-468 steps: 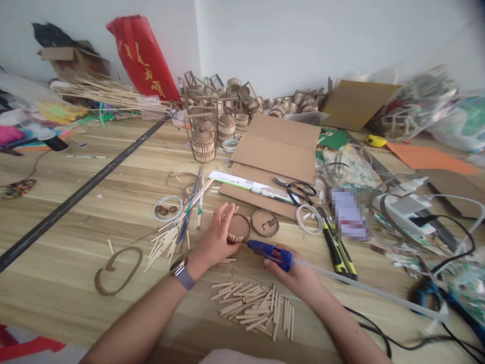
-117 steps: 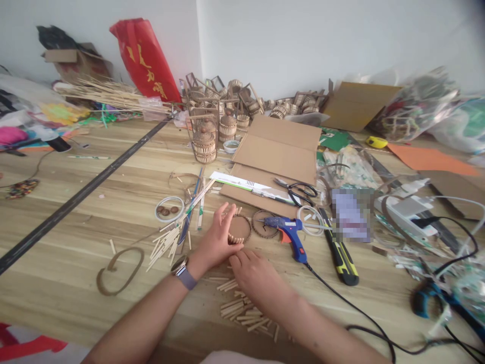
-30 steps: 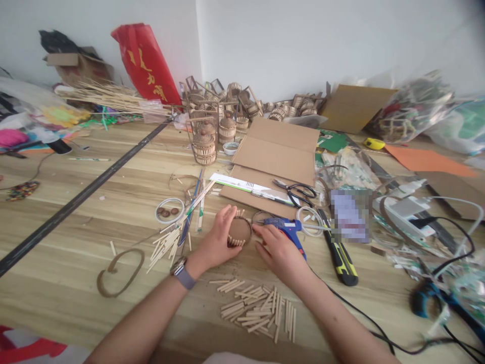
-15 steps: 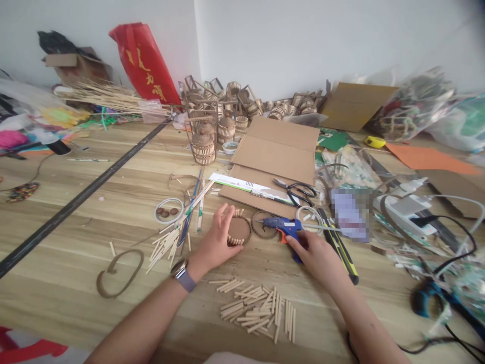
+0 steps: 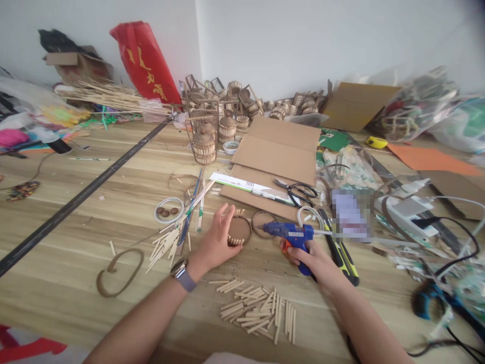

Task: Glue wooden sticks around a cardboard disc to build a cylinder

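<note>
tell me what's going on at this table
The left hand steadies a round cardboard piece with short sticks standing along part of its rim. The right hand grips a blue glue gun, its nozzle pointing toward that piece, over a second cardboard round. A pile of short sticks lies near the person, and small lidded baskets stand farther back. Whether glue is coming out is too small to tell.
</note>
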`<state>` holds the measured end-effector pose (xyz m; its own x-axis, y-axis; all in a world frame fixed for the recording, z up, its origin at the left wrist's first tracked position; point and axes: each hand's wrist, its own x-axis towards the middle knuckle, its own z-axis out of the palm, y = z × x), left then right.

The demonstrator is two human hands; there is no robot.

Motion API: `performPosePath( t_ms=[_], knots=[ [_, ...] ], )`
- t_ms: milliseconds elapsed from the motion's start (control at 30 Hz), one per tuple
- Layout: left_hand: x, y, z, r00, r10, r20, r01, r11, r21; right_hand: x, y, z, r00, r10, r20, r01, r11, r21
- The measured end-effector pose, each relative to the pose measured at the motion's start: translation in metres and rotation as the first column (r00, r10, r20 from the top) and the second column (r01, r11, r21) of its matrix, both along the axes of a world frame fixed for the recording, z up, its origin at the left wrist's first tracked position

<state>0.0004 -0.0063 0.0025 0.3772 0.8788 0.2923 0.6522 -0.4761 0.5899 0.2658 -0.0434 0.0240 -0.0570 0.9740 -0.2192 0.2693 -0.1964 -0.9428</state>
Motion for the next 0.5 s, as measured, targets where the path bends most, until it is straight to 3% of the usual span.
performPosePath(
  t_ms=[100, 200, 300, 500],
  knots=[
    [0.0, 0.0, -0.001, 1.0, -0.002, 0.005, 0.002, 1.0, -0.002, -0.003, -0.005, -0.007, 0.99, 0.124, -0.073, -0.13, 0.988, -0.085],
    [0.0, 0.0, -0.002, 1.0, -0.002, 0.014, 0.002, 1.0, -0.004, -0.007, -0.007, -0.008, 0.993, 0.115, 0.022, -0.112, 0.988, -0.106],
    [0.0, 0.0, -0.002, 1.0, -0.004, 0.017, 0.004, 1.0, -0.014, -0.013, -0.008, -0.003, 0.985, 0.096, 0.144, -0.094, 0.995, -0.019],
    [0.001, 0.0, -0.002, 1.0, 0.004, 0.012, -0.004, 1.0, -0.025, -0.018, -0.009, 0.0, 0.95, 0.18, 0.256, -0.212, 0.972, 0.101]
  ],
)
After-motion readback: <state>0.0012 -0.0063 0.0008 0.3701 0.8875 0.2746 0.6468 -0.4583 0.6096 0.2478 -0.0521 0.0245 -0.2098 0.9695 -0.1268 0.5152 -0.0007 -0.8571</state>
